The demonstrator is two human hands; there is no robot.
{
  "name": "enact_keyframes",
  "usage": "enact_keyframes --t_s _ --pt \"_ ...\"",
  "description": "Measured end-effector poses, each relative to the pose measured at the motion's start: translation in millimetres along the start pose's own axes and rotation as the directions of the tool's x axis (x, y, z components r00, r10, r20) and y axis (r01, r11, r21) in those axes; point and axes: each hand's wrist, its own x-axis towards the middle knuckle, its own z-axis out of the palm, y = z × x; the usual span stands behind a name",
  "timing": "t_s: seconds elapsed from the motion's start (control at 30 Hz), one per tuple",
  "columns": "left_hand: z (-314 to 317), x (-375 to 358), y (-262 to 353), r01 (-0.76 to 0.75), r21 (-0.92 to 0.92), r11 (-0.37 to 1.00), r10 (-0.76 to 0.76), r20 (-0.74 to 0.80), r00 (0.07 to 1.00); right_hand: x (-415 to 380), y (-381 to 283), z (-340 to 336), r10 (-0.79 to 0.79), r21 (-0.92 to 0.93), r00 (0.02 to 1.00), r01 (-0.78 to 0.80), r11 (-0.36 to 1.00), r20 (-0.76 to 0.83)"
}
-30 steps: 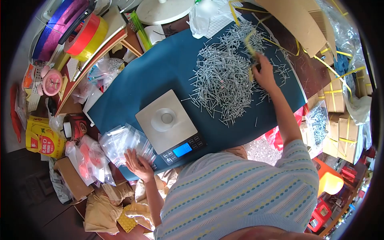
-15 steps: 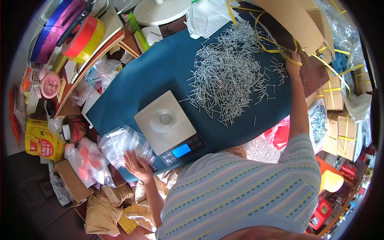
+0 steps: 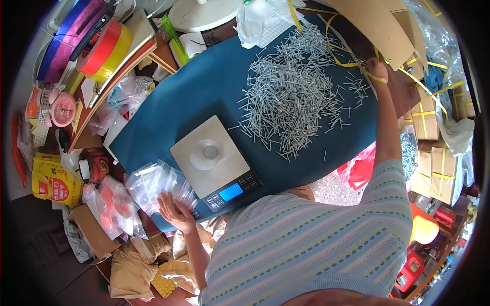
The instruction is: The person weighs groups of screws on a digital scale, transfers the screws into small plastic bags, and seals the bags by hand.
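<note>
My left hand (image 3: 176, 213) lies with its fingers stretched out on a stack of clear plastic zip bags (image 3: 158, 186) at the front left of the blue mat (image 3: 153, 127). Beside the bags stands a digital scale (image 3: 232, 168) with a lit blue display and a round white dish (image 3: 206, 154) on its plate. A big heap of silver screws (image 3: 291, 97) covers the mat's right part. My right hand (image 3: 376, 70) is past the mat's right edge, its fingers curled; what they hold, if anything, is hidden. A yellow strap (image 3: 352, 65) crosses at its wrist.
Cardboard (image 3: 377, 30) and strapped boxes (image 3: 441, 168) stand on the right. Tape rolls (image 3: 104, 51) and a pink clock (image 3: 63, 110) are at the left. Paper bags (image 3: 130, 270) lie below the front left edge. A white round base (image 3: 204, 13) stands at the back.
My right hand has moved slightly right and its fingers have curled more, with the strap end shifting along. My left hand stays on the bags.
</note>
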Motion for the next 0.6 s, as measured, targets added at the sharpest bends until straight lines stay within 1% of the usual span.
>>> enact_keyframes --t_s 0.07,0.17,0.27,0.4,0.5,0.53,0.6 --pt "0.4 -0.2 -0.5 -0.005 0.002 1.000 0.005 -0.006 1.000 3.7 -0.5 -3.2 0.010 0.036 1.000 -0.010 0.999 -0.007" --pt "1.7 -1.2 -2.4 -0.007 0.004 1.000 0.007 -0.009 1.000 0.9 -12.1 -7.7 0.083 0.132 0.993 -0.071 0.989 -0.087" --pt "2.4 -0.9 -2.5 -0.001 0.006 1.000 0.001 -0.010 1.000 -2.1 -12.9 0.6 0.060 0.182 0.996 -0.047 0.982 -0.065" --pt "1.6 -1.3 -0.8 0.012 0.010 1.000 -0.012 -0.006 1.000 -18.6 -20.6 18.8 -0.168 0.425 0.980 0.197 0.883 -0.106" --pt "1.5 -1.3 -0.7 0.017 0.011 1.000 -0.017 -0.002 1.000 -35.1 -38.3 14.0 -0.208 0.397 0.972 0.233 0.888 -0.107" --pt "1.4 -1.2 -0.6 0.017 0.011 1.000 -0.017 0.000 1.000 -42.7 -46.4 5.9 -0.163 0.418 0.986 0.160 0.895 -0.028" --pt "1.7 -1.2 -1.3 0.017 0.009 1.000 -0.017 0.000 1.000 -56.5 -59.9 1.5 -0.184 0.356 0.979 0.201 0.913 -0.083"
